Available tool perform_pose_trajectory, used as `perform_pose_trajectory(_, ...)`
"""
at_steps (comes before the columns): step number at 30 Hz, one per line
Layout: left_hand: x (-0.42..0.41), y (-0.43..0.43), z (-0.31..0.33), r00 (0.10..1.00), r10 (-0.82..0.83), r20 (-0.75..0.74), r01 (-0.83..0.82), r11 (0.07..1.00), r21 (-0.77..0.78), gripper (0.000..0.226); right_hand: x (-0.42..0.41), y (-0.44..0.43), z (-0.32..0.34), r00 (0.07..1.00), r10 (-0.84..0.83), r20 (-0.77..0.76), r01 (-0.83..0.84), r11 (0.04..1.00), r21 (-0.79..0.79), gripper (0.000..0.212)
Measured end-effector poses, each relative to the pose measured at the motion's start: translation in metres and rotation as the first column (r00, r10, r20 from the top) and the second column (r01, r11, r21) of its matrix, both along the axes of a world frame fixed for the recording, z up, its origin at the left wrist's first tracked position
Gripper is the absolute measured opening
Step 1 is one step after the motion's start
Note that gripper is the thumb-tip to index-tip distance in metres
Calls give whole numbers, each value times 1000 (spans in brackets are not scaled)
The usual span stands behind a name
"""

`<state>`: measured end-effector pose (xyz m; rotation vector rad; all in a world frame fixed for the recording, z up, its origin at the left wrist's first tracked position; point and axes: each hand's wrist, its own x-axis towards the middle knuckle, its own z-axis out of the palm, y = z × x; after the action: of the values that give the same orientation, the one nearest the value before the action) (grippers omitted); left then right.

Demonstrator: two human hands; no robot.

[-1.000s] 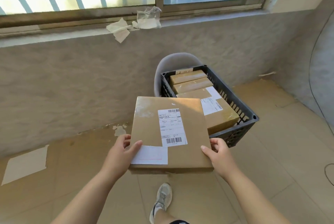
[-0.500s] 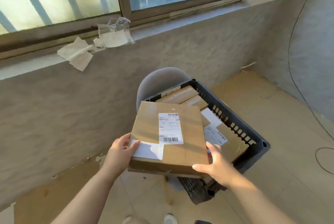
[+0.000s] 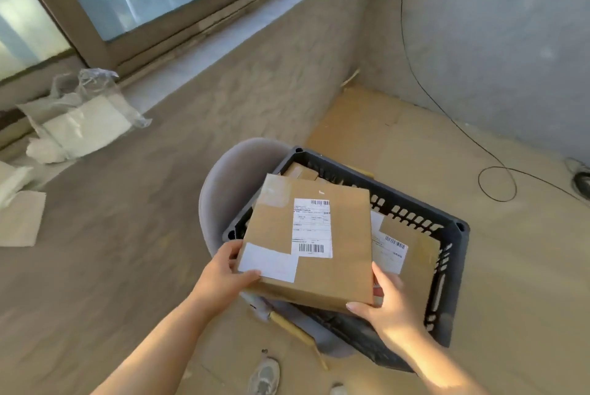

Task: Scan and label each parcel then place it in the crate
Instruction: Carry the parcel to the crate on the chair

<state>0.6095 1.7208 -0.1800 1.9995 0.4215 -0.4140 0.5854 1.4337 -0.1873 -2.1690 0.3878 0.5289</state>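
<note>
A flat brown cardboard parcel with a printed shipping label and a blank white sticker is held over the black plastic crate. My left hand grips its near left corner, thumb on the white sticker. Under the near right corner my right hand holds it from the side. The parcel hangs level above the crate's left half, covering most of what lies inside. Another labelled parcel lies in the crate at the right, and a small one peeks out at the back.
The crate sits on a grey chair with wooden legs, close to a rough wall under a window. Crumpled plastic and paper lie on the sill. A thin black cable loops over the floor at the right. My shoe is below.
I have stepped closer and the view has swung left and down. The parcel has moved forward from in front of the crate to above it, with both hands keeping their hold.
</note>
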Motion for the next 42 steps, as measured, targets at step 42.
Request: perform_pose_trajectory(42, 53, -26, 16, 700, -712, 62, 600, 633, 490, 32, -45, 15, 73, 989, -107, -104, 72, 951, -300, 51)
